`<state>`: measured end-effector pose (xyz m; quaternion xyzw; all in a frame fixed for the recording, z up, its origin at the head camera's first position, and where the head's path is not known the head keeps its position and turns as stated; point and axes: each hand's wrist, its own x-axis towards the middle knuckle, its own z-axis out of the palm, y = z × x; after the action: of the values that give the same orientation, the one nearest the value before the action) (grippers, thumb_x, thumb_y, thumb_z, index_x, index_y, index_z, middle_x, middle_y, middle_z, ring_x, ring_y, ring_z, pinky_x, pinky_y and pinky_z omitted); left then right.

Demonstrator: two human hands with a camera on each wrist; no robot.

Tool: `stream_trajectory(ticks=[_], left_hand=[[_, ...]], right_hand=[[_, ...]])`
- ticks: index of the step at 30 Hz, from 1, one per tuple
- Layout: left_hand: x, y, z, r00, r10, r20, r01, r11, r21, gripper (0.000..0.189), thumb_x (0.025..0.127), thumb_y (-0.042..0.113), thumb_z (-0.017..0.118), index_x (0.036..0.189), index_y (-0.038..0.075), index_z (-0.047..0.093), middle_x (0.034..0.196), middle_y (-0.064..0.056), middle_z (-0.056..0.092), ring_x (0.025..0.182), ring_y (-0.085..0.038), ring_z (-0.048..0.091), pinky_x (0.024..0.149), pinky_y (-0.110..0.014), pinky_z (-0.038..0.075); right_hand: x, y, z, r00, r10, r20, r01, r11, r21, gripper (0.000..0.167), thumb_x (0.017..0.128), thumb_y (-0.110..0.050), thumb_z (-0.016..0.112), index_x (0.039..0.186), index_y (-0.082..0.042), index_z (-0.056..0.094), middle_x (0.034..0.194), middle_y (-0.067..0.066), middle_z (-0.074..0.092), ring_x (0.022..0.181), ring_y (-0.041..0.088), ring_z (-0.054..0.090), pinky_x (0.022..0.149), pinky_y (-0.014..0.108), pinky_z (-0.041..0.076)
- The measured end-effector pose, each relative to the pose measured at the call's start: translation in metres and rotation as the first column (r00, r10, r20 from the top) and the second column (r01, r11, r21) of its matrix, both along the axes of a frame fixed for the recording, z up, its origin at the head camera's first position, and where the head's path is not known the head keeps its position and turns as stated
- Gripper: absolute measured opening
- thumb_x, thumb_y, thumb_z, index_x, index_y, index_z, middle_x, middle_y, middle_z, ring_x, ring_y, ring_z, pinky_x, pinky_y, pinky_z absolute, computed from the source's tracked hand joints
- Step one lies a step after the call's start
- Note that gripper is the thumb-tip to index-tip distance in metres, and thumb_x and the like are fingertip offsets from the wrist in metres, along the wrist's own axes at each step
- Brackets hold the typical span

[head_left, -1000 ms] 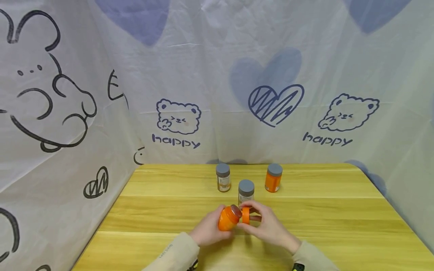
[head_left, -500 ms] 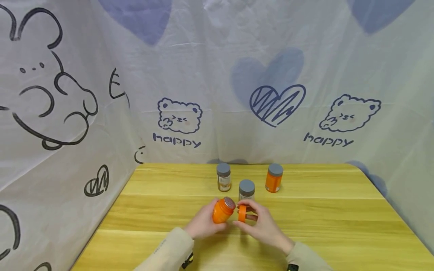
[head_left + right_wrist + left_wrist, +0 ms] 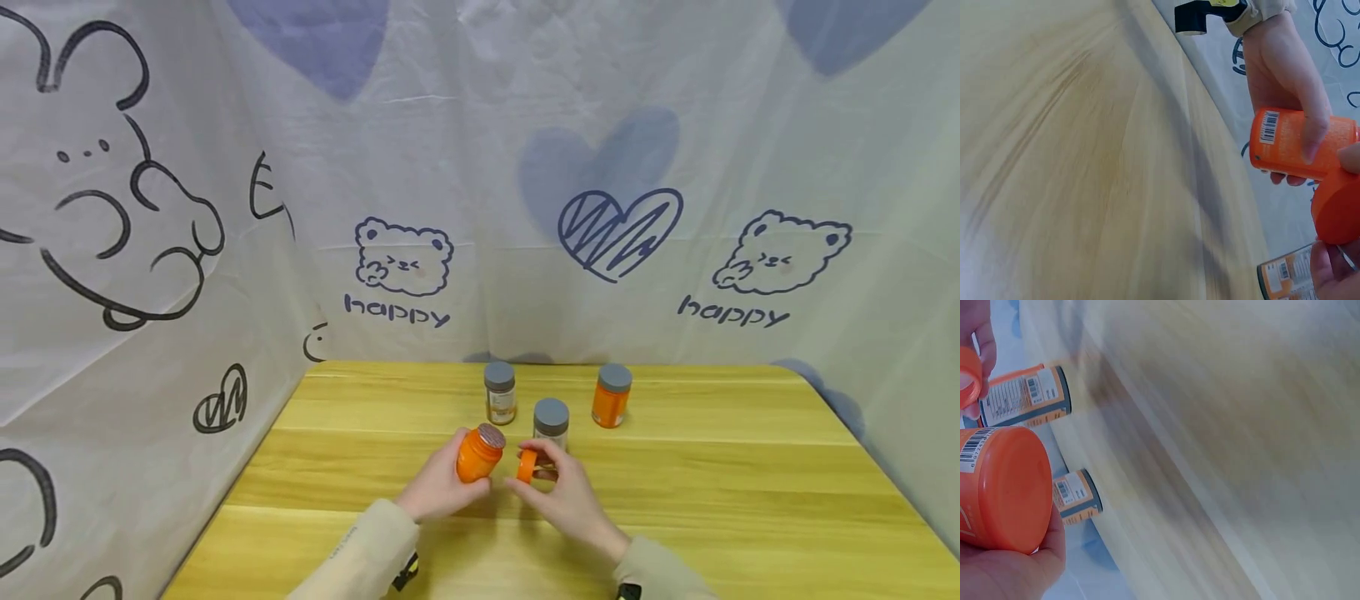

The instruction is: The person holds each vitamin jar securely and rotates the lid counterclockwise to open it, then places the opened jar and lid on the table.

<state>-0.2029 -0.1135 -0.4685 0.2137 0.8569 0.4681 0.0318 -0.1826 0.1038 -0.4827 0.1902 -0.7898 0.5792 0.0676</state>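
Observation:
My left hand (image 3: 438, 490) grips an orange bottle (image 3: 477, 458) around its body. The bottle leans to the right, and its uncapped mouth shows a dark, speckled surface. Just right of it, my right hand (image 3: 566, 500) pinches an orange screw cap (image 3: 527, 466) between thumb and fingers. A narrow gap separates cap and bottle mouth in the head view. The left wrist view shows the smooth base of the bottle (image 3: 1019, 490) and the ring-like cap (image 3: 969, 378). In the right wrist view, the cap (image 3: 1338, 209) partly covers the bottle (image 3: 1294, 142).
Behind my hands stand a grey-lidded jar (image 3: 551, 417), partly hidden by the right hand, another grey-lidded jar (image 3: 500, 396) farther left, and an orange jar (image 3: 611, 398) with a grey lid at right. A printed cloth (image 3: 510, 333) hangs behind the wooden table (image 3: 750, 483).
Both hands have moved left and slightly up with the bottle and cap. The gap between cap and bottle has widened, and the bottle stands more upright.

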Motion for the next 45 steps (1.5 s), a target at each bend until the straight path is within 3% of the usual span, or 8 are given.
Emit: stream_trajectory(ticks=[6,15,23,31,38,45], left_hand=[[-0.002,-0.008,0.004,0.999,0.042,0.012,-0.043,0.999,0.017,0.047,0.082,0.011,0.072,0.123,0.008,0.049,0.1,-0.008,0.063,0.082,-0.015,0.058,0.074,-0.031,0.05],[-0.006,-0.02,0.004,0.996,0.09,0.024,-0.091,0.995,0.036,0.048,0.085,0.012,0.071,0.127,0.01,0.048,0.107,-0.01,0.063,0.087,-0.018,0.058,0.078,-0.035,0.05],[-0.009,-0.033,0.003,0.991,0.127,0.045,-0.129,0.99,0.064,0.047,0.087,0.014,0.072,0.127,0.011,0.048,0.109,-0.01,0.063,0.089,-0.017,0.058,0.079,-0.032,0.05],[-0.011,-0.046,0.002,0.988,0.11,0.108,-0.123,0.986,0.113,0.048,0.092,0.015,0.071,0.132,0.01,0.044,0.112,-0.017,0.059,0.084,-0.018,0.059,0.071,-0.031,0.053],[-0.012,-0.05,0.001,0.981,0.174,0.087,-0.184,0.975,0.125,0.052,0.089,0.014,0.075,0.133,0.01,0.048,0.119,-0.013,0.062,0.097,-0.017,0.06,0.085,-0.032,0.051],[-0.011,-0.056,0.001,0.969,0.217,0.121,-0.232,0.964,0.126,0.054,0.089,0.019,0.077,0.136,0.012,0.05,0.124,-0.011,0.063,0.107,-0.022,0.063,0.092,-0.039,0.054]], right_hand=[[-0.001,-0.009,-0.002,0.998,-0.024,0.064,0.023,1.0,0.008,0.045,0.084,-0.017,0.082,0.123,-0.007,0.063,0.115,0.019,0.067,0.101,0.018,0.063,0.088,0.035,0.058],[-0.005,-0.026,-0.004,0.995,-0.044,0.088,0.049,0.997,-0.054,0.043,0.082,-0.013,0.082,0.12,-0.004,0.064,0.114,0.02,0.067,0.098,0.01,0.061,0.087,0.03,0.057],[-0.007,-0.041,-0.007,0.995,-0.057,0.082,0.068,0.988,-0.138,0.042,0.081,-0.008,0.083,0.118,0.0,0.064,0.116,0.021,0.066,0.099,0.015,0.064,0.086,0.024,0.055],[-0.01,-0.054,-0.011,0.983,-0.022,0.183,0.055,0.983,-0.177,0.046,0.08,-0.008,0.083,0.119,0.002,0.061,0.119,0.021,0.065,0.099,0.017,0.062,0.089,0.02,0.052],[-0.011,-0.062,-0.014,0.967,0.001,0.256,0.048,0.981,-0.187,0.054,0.075,-0.006,0.087,0.119,0.004,0.058,0.117,0.018,0.066,0.105,0.023,0.062,0.096,0.029,0.051],[-0.013,-0.069,-0.02,0.952,-0.036,0.303,0.087,0.984,-0.156,0.055,0.071,-0.005,0.088,0.116,0.003,0.056,0.115,0.018,0.064,0.104,0.024,0.065,0.095,0.036,0.054]])
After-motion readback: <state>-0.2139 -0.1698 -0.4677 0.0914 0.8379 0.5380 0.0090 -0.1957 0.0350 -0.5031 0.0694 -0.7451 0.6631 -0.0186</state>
